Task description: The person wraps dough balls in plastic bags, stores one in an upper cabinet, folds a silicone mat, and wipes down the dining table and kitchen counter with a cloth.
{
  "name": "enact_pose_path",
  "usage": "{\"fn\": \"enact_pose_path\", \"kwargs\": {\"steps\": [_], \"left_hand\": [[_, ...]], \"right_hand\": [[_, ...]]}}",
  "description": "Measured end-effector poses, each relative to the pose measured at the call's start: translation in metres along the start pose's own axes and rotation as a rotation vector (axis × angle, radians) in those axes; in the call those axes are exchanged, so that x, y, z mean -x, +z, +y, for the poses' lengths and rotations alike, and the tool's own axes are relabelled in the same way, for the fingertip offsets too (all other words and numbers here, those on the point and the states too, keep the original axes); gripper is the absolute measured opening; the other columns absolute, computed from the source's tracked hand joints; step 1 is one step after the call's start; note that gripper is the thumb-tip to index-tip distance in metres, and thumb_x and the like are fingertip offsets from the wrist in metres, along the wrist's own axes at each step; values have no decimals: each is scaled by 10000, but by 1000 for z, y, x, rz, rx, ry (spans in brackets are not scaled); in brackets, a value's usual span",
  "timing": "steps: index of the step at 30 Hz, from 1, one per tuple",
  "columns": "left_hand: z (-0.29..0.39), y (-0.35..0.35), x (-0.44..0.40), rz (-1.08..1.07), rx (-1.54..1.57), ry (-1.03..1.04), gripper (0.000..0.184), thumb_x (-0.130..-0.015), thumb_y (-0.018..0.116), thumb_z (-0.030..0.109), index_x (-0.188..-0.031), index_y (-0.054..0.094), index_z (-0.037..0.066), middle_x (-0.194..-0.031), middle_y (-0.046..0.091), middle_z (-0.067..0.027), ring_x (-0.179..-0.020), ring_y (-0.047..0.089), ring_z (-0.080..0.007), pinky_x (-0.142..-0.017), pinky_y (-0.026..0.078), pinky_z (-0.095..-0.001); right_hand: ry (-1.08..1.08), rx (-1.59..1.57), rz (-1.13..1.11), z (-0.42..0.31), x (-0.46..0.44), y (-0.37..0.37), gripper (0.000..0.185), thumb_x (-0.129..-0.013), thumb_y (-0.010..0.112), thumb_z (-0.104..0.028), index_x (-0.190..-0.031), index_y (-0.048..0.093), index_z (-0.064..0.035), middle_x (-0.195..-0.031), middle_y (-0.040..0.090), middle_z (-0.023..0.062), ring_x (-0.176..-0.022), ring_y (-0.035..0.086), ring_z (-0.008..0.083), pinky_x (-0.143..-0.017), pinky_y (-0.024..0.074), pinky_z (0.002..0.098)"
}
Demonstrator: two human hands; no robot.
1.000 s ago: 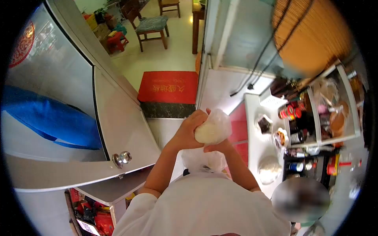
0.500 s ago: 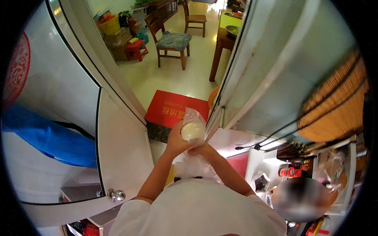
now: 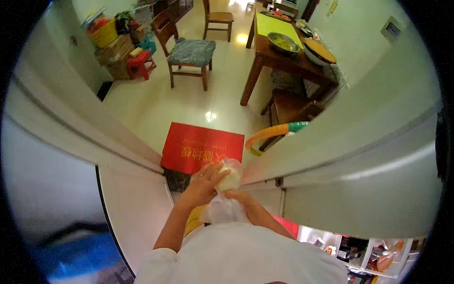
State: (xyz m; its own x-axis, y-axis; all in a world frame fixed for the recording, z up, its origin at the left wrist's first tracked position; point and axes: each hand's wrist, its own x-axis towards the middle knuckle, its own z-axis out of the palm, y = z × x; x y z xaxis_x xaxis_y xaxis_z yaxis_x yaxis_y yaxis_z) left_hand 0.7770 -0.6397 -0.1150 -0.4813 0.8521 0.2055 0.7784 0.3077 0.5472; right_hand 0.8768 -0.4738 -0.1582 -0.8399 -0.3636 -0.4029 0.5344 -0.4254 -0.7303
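A clear plastic bag [image 3: 222, 211] with a pale, round, dough-like lump [image 3: 230, 180] inside it is held in front of my body. My left hand [image 3: 203, 183] is curled over the lump from the left, with a ring showing on one finger. Just below the lump, my right hand [image 3: 241, 198] grips the gathered plastic; its fingertips are partly hidden. The loose part of the bag hangs down against the white shirt.
A red mat [image 3: 203, 146] with yellow lettering lies in the doorway ahead. The door [image 3: 137, 203] is on the left, a frame at right. Beyond are a cushioned chair [image 3: 191, 51], a red stool [image 3: 140, 64], and a wooden table [image 3: 265, 52] with a metal bowl [image 3: 283, 42].
I have moved forward into the doorway, so more of the table and room shows. My left hand has shifted from the lump's side to over its top. The bag stays held.
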Motion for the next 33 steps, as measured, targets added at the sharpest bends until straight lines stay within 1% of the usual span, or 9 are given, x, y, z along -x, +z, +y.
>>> {"fn": "enact_pose_path", "kwargs": {"steps": [4,13,15,21,22,24,27,30,33], "left_hand": [[-64,-49,-38,-94,-33,5,783,-673,703,57,-1372,362,150,-1400,350,-154,-1296,326,-327,-1068,285,-440],[-190,-94,-116,471,11,359,482,-702,650,101,-1154,485,128,-1255,478,-126,-1182,450,-360,-953,426,-464],[-202,-107,-141,530,37,481,406,-720,620,120,-1109,506,108,-1156,544,-116,-1060,550,-346,-832,514,-418],[-259,-146,-228,290,-71,513,387,-647,708,228,-992,577,112,-993,621,-116,-865,642,-305,-658,546,-375],[-254,-173,-248,208,-144,443,468,-588,701,185,-1038,573,156,-1007,598,-42,-857,627,-232,-616,533,-342],[-266,-200,-285,122,-203,425,509,-554,719,204,-1039,573,156,-985,595,-35,-835,625,-224,-609,526,-334],[-298,-209,-336,11,-321,407,527,-545,766,324,-1011,596,148,-933,614,-28,-757,627,-235,-586,508,-339],[-316,-222,-392,-208,-359,273,558,-539,793,300,-1039,600,145,-925,628,-43,-778,629,-281,-636,511,-362],[-335,-215,-433,-313,-163,115,536,-564,753,172,-1071,584,132,-932,625,-58,-788,626,-289,-686,512,-380]], "right_hand": [[41,-51,49,-47,-64,8,536,-714,699,-20,-1217,516,-39,-1027,608,73,-990,576,190,-880,460,329],[34,-108,78,-145,-182,31,559,-714,700,-22,-1238,505,-45,-1050,604,72,-1024,565,195,-907,446,332],[6,-92,96,-155,-200,22,564,-715,700,-23,-1243,502,-47,-1055,603,72,-1032,562,196,-913,443,333],[-276,-116,58,-208,-262,-24,639,-713,734,-103,-1292,463,-69,-1182,549,68,-1147,484,198,-1006,358,338],[-340,-164,37,-221,-270,-31,649,-712,740,-117,-1295,460,-70,-1193,543,69,-1150,479,198,-1011,353,339],[-198,85,172,-250,-271,-53,674,-716,746,-218,-1299,447,-61,-1215,519,67,-1154,464,190,-995,356,349],[-20,397,117,-310,-287,-91,572,-719,714,-166,-1249,510,-99,-1197,560,60,-1117,499,174,-956,385,333],[-89,859,275,-366,-305,-138,454,-674,715,-267,-1082,610,-99,-983,633,81,-977,578,251,-887,422,382],[-334,1325,560,-423,-308,-167,241,-646,696,-188,-875,651,-126,-845,634,63,-869,598,266,-848,445,380]]}}
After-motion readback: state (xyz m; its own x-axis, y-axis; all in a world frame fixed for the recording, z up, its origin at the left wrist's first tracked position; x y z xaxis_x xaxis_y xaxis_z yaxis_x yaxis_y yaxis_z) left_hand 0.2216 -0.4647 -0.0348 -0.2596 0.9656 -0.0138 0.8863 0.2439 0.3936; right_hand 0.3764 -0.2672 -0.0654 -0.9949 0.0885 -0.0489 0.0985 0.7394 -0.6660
